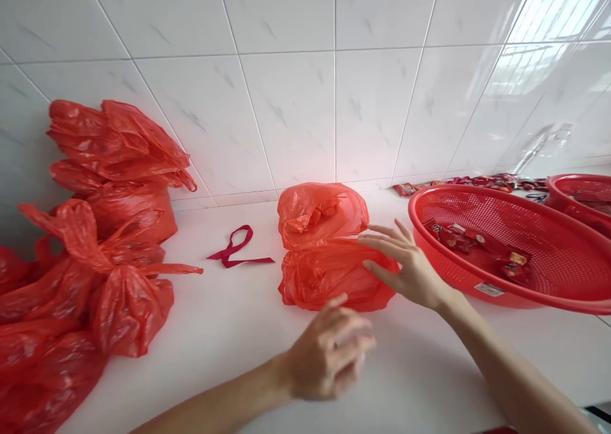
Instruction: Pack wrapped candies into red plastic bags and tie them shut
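Two red plastic bags stand side by side on the white counter, the far bag (324, 211) with a crumpled inside and the near bag (324, 281) close in front of it. My right hand (405, 262) is open, its fingers stretched over the right edge of the near bag; whether they touch it I cannot tell. My left hand (331, 351) is in the air just in front of the near bag, slightly blurred, with fingers half curled and apart and nothing visible in it. To the left of the bags lies a loop of dark red ribbon (233, 251).
Knotted red plastic bags (128, 307) are piled at the left. On the right, a big red mesh basket (548, 230) holds several small red packets (477, 243). Behind it, more packets (496, 181) lie along the tiled wall (296, 116), beside a second red basket (577, 182).
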Available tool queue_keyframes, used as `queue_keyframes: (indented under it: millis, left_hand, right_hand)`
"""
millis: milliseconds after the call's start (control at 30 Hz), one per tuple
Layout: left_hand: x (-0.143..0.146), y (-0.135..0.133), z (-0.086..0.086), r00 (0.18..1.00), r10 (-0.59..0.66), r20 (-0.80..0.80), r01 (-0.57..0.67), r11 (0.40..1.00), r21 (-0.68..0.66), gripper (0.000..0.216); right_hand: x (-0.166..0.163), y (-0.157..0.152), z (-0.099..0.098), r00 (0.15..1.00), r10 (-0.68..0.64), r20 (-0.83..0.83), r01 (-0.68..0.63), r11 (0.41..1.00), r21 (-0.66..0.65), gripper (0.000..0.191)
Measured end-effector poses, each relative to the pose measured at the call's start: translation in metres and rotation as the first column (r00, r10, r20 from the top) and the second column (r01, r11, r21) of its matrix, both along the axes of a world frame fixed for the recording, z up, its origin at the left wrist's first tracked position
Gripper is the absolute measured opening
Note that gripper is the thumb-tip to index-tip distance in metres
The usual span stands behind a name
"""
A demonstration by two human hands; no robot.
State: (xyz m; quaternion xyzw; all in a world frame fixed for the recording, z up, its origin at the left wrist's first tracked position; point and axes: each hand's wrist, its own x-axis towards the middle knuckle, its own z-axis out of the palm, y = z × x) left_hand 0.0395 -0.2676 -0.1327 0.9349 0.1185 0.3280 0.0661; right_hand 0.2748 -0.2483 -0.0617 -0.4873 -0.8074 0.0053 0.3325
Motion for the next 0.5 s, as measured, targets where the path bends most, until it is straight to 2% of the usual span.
queue_keyframes:
  millis: [67,100,167,200,233,300,367,433,467,500]
  left_hand:
    - [0.003,-0.011,-0.011,0.978,-0.188,-0.089,0.188,0.982,-0.005,0.025]
    - [0.004,-0.014,-0.015,0.963,-0.239,-0.126,0.237,0.971,-0.026,0.026]
    - [0.006,-0.015,-0.019,0.952,-0.266,-0.15,0.257,0.963,-0.081,0.024]
    - [0.006,-0.014,-0.02,0.955,-0.261,-0.139,0.247,0.963,-0.107,0.024]
    - [0.006,-0.013,-0.019,0.96,-0.254,-0.121,0.238,0.962,-0.129,0.023]
    - [0.007,-0.011,-0.018,0.961,-0.257,-0.098,0.24,0.958,-0.16,0.022]
    - [0.008,-0.01,-0.016,0.957,-0.272,-0.1,0.253,0.952,-0.174,0.023]
    - [0.008,-0.01,-0.016,0.955,-0.283,-0.089,0.265,0.949,-0.174,0.023]
    - [0.009,-0.01,-0.017,0.955,-0.287,-0.082,0.27,0.947,-0.172,0.022]
    - [0.009,-0.01,-0.017,0.954,-0.289,-0.077,0.273,0.947,-0.172,0.022]
  right_hand:
    - [0.013,-0.006,0.016,0.989,-0.092,-0.113,0.101,0.992,0.078,0.038]
    - [0.024,-0.009,0.026,0.974,-0.143,-0.173,0.163,0.981,0.107,0.04]
    - [0.055,-0.012,0.046,0.946,-0.199,-0.258,0.242,0.959,0.148,0.047]
    - [0.074,-0.012,0.054,0.935,-0.235,-0.267,0.282,0.947,0.152,0.058]
    - [0.095,-0.012,0.061,0.93,-0.291,-0.223,0.318,0.944,0.092,0.073]
    - [0.14,-0.008,0.066,0.92,-0.39,-0.035,0.385,0.916,-0.111,0.099]
    - [0.179,-0.004,0.06,0.9,-0.414,0.135,0.435,0.844,-0.314,0.103]
    - [0.206,-0.002,0.046,0.881,-0.408,0.24,0.473,0.741,-0.476,0.108]
    - [0.215,-0.001,0.037,0.877,-0.392,0.278,0.48,0.699,-0.531,0.107]
    - [0.222,-0.001,0.029,0.864,-0.401,0.304,0.504,0.685,-0.526,0.097]
